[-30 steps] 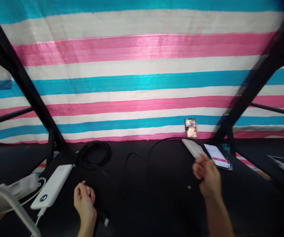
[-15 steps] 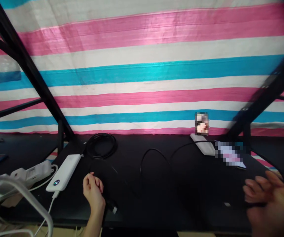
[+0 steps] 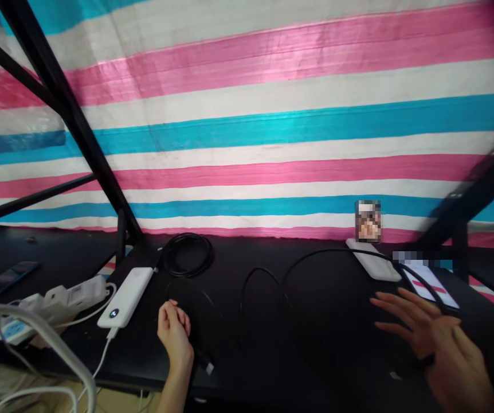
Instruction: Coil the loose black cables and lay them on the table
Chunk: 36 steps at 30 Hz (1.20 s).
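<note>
Probably light, springy and best pinched mid-arc, the black cable (image 3: 337, 250) loops from 6 o'clock to the splayed right hand (image 3: 449, 338) at 4, the left hand (image 3: 176, 332) loosely curled at 7, neither's grip clear.

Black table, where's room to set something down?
Front middle looks bare, though dim, between cable plug and pale scrap; another patch, further back, between coiled cable and cable hump. Crowded: left, around power bank and power strip; right, around right hand and phone.
</note>
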Each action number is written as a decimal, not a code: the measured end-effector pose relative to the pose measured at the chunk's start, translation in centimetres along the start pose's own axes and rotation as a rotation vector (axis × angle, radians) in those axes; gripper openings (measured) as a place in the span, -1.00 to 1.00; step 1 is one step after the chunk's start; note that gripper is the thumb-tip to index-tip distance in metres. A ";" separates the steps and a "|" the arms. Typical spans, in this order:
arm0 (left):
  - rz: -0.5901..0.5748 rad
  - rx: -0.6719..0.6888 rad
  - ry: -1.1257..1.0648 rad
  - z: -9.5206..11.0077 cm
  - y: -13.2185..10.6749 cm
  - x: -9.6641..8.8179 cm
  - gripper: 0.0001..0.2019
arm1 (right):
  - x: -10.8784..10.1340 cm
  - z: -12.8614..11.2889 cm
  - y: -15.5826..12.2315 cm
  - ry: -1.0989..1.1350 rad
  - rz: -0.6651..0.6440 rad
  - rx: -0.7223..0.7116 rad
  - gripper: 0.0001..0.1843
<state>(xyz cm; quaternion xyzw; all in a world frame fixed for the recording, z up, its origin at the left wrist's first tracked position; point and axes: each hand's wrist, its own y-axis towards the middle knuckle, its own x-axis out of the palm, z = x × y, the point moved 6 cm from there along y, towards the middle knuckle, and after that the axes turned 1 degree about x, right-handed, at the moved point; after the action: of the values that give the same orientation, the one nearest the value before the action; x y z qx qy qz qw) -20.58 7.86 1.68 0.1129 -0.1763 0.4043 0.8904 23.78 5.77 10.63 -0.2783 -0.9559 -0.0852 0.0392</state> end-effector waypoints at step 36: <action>-0.175 0.228 0.354 0.9 -4.1 2.5 -0.72 | 17.5 0.3 -9.8 -0.170 -1.089 0.097 -0.41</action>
<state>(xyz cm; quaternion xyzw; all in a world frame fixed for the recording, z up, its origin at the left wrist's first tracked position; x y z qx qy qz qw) -16.12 6.64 3.26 0.1550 0.0398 0.3564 0.9205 3.79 6.85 11.09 0.2526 -0.9643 -0.0264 -0.0752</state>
